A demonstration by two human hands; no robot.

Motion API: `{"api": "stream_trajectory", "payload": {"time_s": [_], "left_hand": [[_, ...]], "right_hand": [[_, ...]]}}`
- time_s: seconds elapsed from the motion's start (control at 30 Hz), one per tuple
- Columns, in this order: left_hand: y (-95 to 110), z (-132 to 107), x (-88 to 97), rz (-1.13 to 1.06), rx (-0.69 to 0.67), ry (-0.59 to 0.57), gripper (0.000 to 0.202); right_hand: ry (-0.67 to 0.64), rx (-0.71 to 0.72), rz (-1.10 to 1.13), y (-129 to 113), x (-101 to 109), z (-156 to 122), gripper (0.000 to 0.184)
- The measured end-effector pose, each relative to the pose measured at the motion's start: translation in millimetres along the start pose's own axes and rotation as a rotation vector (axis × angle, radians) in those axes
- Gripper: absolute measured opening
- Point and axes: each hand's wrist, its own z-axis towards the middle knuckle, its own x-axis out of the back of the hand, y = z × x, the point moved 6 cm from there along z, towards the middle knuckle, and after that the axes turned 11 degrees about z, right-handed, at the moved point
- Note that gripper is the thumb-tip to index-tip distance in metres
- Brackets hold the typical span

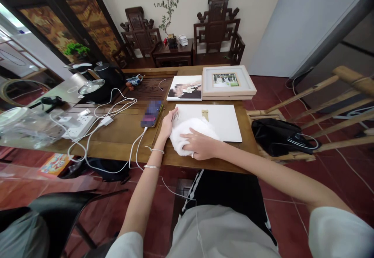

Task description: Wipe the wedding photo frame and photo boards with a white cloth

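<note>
A white flat panel (225, 122) lies on the wooden table, with a small gold-coloured metal hanger (205, 114) on its upper face. My left hand (168, 123) is closed on the panel's left edge, its fingers along the side and partly hidden. Under my right hand (201, 144) is a fluffy white cloth (178, 135), bunched and pressed against the panel's lower left part. The fingers of that hand are curled into the cloth, which covers part of the panel.
Behind the panel lie a photo print (186, 87) and a framed photo (229, 82). Left of my left hand is a phone (152, 113) with a cable plugged in. Farther left are white cables, a power strip (78, 127) and a black kettle (108, 75). A bamboo chair (309, 90) stands right.
</note>
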Motion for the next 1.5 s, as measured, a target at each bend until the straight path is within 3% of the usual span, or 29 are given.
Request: {"api": "stream_trajectory", "payload": {"time_s": [0.13,0.37,0.63,0.8,0.93,1.1,1.37,1.5], "left_hand": [[4,-4,-3.8,0.15,-0.037,-0.026,0.053],[10,-5,-9.4,0.3,-0.149,-0.079,0.038],[16,-7,-8.1,0.294,-0.156,-0.075,0.032],[12,-6,-6.1,0.283,-0.137,-0.057,0.03],[8,-5,-4.7,0.278,-0.106,-0.048,0.029],[9,-6,-6.4,0.236,-0.119,-0.066,0.03],[8,-6,-7.6,0.192,-0.132,-0.049,0.029],[10,-6,-6.3,0.211,-0.132,-0.044,0.029]], "right_hand": [[0.012,-0.073,0.048,12,14,-17,0.025],[0.184,-0.382,-0.008,76,37,-20,0.028],[0.425,-0.666,0.2,135,57,31,0.037],[0.423,-0.567,0.317,141,63,71,0.04],[0.331,-0.546,0.24,137,64,75,0.041],[0.259,-0.633,0.111,138,71,38,0.042],[0.363,-0.716,0.059,158,72,-86,0.04],[0.364,-0.717,-0.016,139,59,-127,0.034]]}}
